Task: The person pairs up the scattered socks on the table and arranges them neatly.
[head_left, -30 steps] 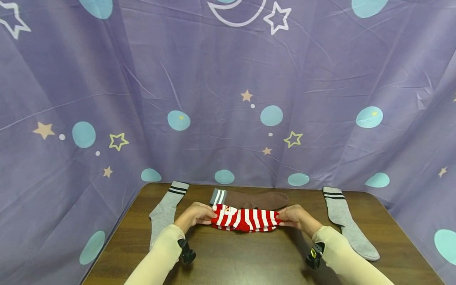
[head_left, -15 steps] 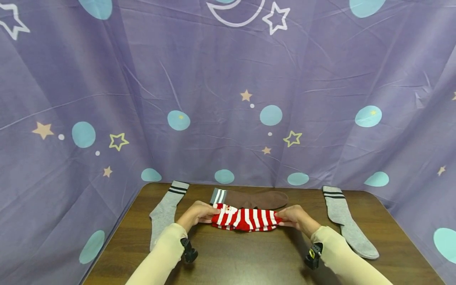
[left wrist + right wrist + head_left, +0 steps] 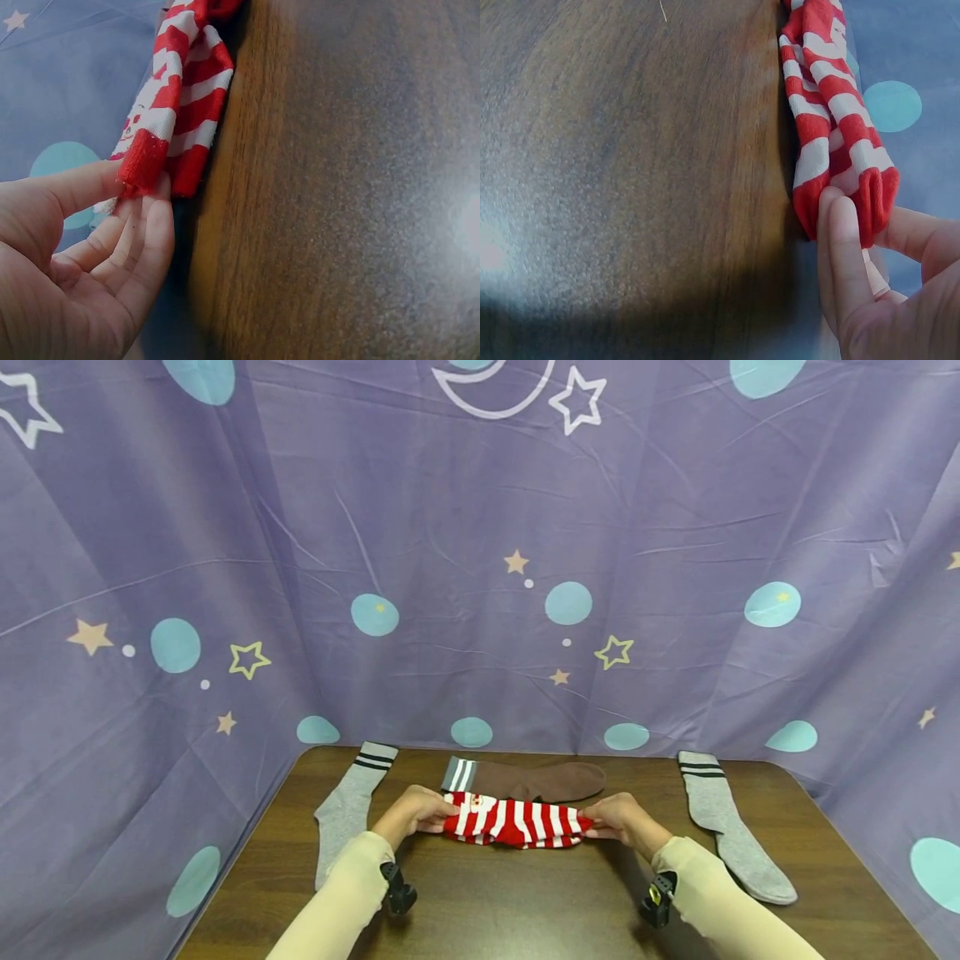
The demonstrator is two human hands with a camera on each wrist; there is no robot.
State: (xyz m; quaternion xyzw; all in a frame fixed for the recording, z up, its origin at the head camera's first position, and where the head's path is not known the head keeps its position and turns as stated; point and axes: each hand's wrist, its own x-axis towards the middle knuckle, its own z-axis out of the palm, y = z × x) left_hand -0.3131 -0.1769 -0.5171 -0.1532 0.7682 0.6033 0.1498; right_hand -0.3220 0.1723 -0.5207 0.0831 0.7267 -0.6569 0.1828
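Observation:
A red-and-white striped sock with a Santa face stretches sideways between my hands in the head view. My left hand pinches its cuff end between thumb and fingers. At the toe end, my right hand pinches the red tip. Both wrist views show a second striped layer, a lower sock, directly under the upper one. In the right wrist view, the right fingertips press between the two layers. Just behind lies a brown sock with a grey, white-striped cuff, its near edge partly covered by the striped sock.
A grey sock with black bands lies along the left side of the wooden table. Another grey sock lies slanted on the right. A purple patterned curtain rises behind the table's far edge.
The sock's cuff end has dipped slightly, with the left hand still pinching it. Otherwise both hands stay nearly in place, and the head view has shifted a little.

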